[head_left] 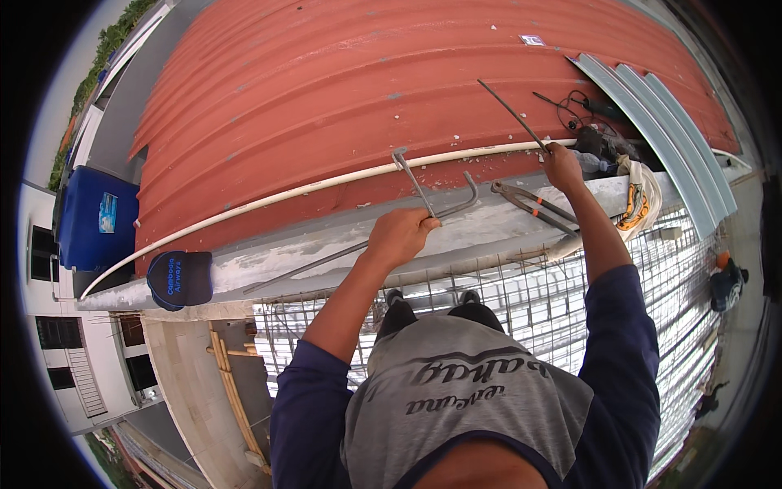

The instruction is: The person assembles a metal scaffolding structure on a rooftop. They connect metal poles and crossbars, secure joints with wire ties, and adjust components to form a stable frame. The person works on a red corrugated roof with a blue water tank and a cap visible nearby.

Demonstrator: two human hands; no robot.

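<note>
My left hand (399, 238) is closed around a short steel bar (417, 186) with a small jawed head, which looks like a rebar bending wrench; the head points away, over the red roof. My right hand (564, 169) grips a thin, straight steel rod (511, 111) that slants up and left above the roof. Between the hands, a bent rebar (326, 262) with a hooked end lies along the grey concrete ledge, passing behind my left hand. Orange-and-black pincers (533, 206) rest on the ledge just below my right hand, jaws toward the left.
A white pipe (326, 181) runs along the red corrugated roof (326, 90). A dark cap (181, 279) sits on the ledge's left end, near a blue tank (99, 218). Grey metal sheets (664, 134) and a corded tool (601, 107) lie right. Rebar mesh (529, 285) stretches below; a person (725, 284) is far right.
</note>
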